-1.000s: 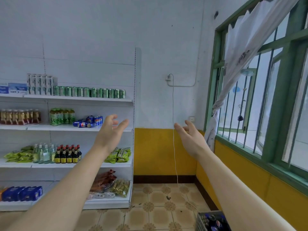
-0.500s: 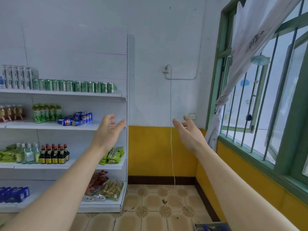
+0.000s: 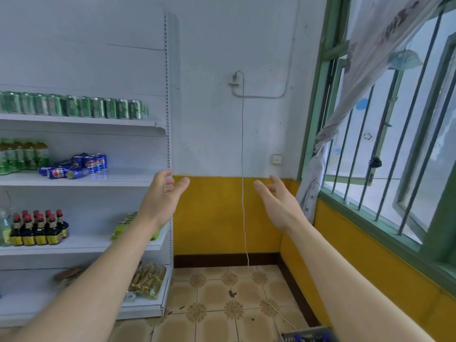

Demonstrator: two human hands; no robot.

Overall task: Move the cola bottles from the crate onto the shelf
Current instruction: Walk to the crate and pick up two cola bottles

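A: What fills most of the view?

B: The white shelf unit (image 3: 84, 180) along the left wall, with 4 boards in sight. To the right stand the white-over-yellow wall and a green barred window (image 3: 385, 149) with a pale curtain (image 3: 350, 99) bunched at its left edge.

A: And the hands?

B: Both arms reach forward at chest height. The left hand (image 3: 161, 198) is raised in front of the shelf unit's right post, fingers relaxed and slightly bent, holding nothing. The right hand (image 3: 277, 201) is level with it, well apart, palm turned inward, fingers loose, also holding nothing.

A: Where is the crate?

B: Only its top rim shows, at the bottom edge by the right forearm: a dark crate (image 3: 308, 335) on the tiled floor. Blue caps seem to peek out, but I cannot tell the bottles clearly.

A: What is on the shelves?

B: Green cans (image 3: 74, 108) line the top board. On the 2nd, blue cola cans (image 3: 76, 166) sit beside green bottles (image 3: 22, 156), some cans lying on their sides. Dark sauce bottles (image 3: 37, 228) with red caps stand on the 3rd, snack packets (image 3: 148, 280) on the lowest.

A: Anything smaller?

B: A thin white cable (image 3: 243, 169) hangs from a wall socket down to the floor.
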